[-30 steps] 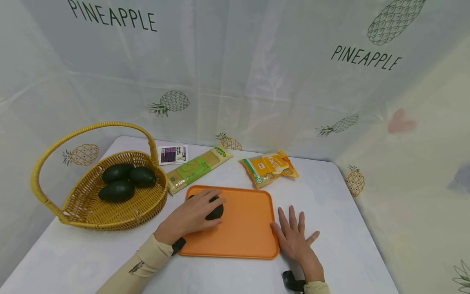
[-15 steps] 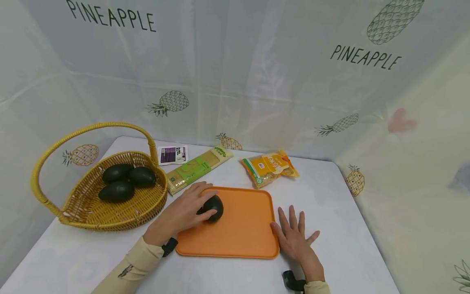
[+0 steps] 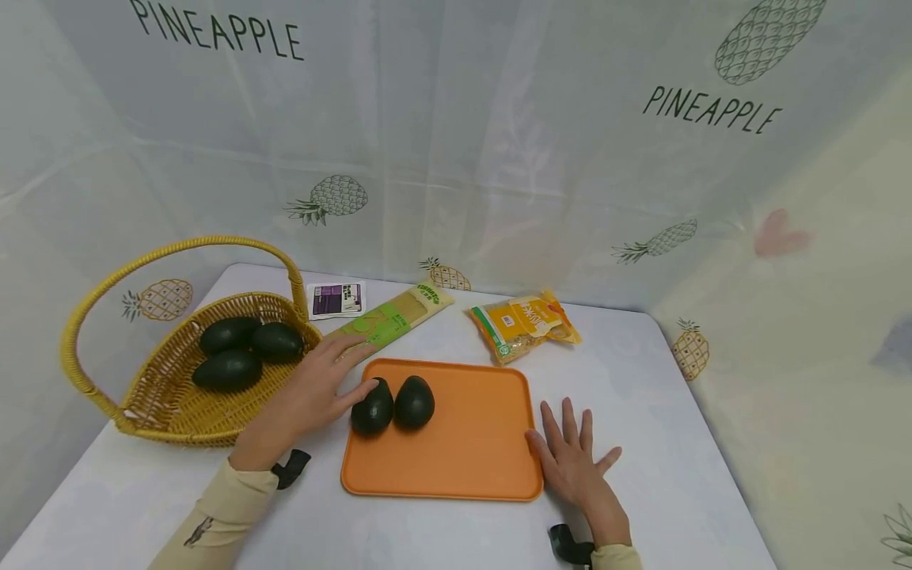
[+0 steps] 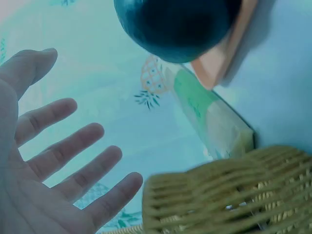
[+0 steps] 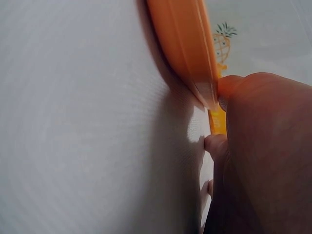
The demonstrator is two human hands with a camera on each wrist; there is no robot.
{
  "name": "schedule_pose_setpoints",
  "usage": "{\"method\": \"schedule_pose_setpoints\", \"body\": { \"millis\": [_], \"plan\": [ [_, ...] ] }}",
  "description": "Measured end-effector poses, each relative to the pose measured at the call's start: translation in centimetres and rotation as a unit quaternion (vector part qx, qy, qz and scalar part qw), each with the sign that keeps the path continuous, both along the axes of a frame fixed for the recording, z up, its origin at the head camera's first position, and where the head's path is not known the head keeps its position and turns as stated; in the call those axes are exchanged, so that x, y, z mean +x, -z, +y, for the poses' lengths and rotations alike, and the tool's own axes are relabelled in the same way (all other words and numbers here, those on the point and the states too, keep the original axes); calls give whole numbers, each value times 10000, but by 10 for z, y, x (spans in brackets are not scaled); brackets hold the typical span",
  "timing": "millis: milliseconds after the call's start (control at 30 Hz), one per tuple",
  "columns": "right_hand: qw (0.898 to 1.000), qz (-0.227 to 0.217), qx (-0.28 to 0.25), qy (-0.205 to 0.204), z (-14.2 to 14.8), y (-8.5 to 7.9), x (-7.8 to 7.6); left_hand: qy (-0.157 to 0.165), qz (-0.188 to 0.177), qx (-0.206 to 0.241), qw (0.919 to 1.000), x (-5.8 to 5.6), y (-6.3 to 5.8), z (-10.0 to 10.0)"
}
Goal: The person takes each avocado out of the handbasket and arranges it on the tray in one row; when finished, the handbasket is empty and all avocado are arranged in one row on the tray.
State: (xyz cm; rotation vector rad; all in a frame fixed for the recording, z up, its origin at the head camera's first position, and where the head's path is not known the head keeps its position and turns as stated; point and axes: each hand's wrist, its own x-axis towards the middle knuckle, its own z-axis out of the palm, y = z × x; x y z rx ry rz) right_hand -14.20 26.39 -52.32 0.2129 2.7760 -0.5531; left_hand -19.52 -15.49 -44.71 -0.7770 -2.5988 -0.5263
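Two dark green avocados lie side by side on the left part of the orange tray (image 3: 470,459): a left avocado (image 3: 372,412) and a right avocado (image 3: 414,404). My left hand (image 3: 313,392) is between the tray and the wicker basket (image 3: 178,431), fingers spread and holding nothing; its thumb overlaps the left avocado in the head view. In the left wrist view the fingers (image 4: 73,156) are extended, apart from the avocado (image 4: 175,24). My right hand (image 3: 573,467) rests flat on the table with spread fingers, its thumb at the tray's right edge.
Three more avocados (image 3: 228,370) sit inside the basket, whose tall handle (image 3: 178,247) arches over it. Behind the tray lie a green noodle packet (image 3: 406,317), a purple-and-white sachet (image 3: 336,301) and a yellow grain bag (image 3: 523,323). A pineapple-print curtain (image 3: 499,158) hangs behind.
My left hand has let go of the avocado on the tray and moved left toward the basket, uncovering both avocados there. My right hand has stayed in place.
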Motion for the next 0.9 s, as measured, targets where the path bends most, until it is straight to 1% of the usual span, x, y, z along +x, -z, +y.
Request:
{"method": "schedule_pose_setpoints", "body": {
  "millis": [200, 300, 400, 567, 667, 767, 900],
  "plan": [
    [10000, 4, 28, -18, 1, 0, 0, -2, 24, -36, 10000, 2, 0, -7],
    [10000, -8, 7, -15, 1, 1, 0, -66, 7, 0, 10000, 2, -1, -10],
    [10000, -12, -1, -27, 1, 0, 0, -205, -11, 162, 9997, 2, 0, -16],
    [10000, -32, -3, -42, -1, -1, 0, -665, 54, 504, 9965, 2, 0, -35],
    [10000, -67, 2, -20, -1, -2, 0, -879, 52, 557, 9946, 2, 0, -45],
    [10000, -91, 11, -5, -1, -3, 0, -958, -2, 535, 9940, 3, -1, -51],
    [9999, -104, 1, -7, -1, -3, 0, -993, 99, 536, 9936, 3, -1, -56]
  ]
}}
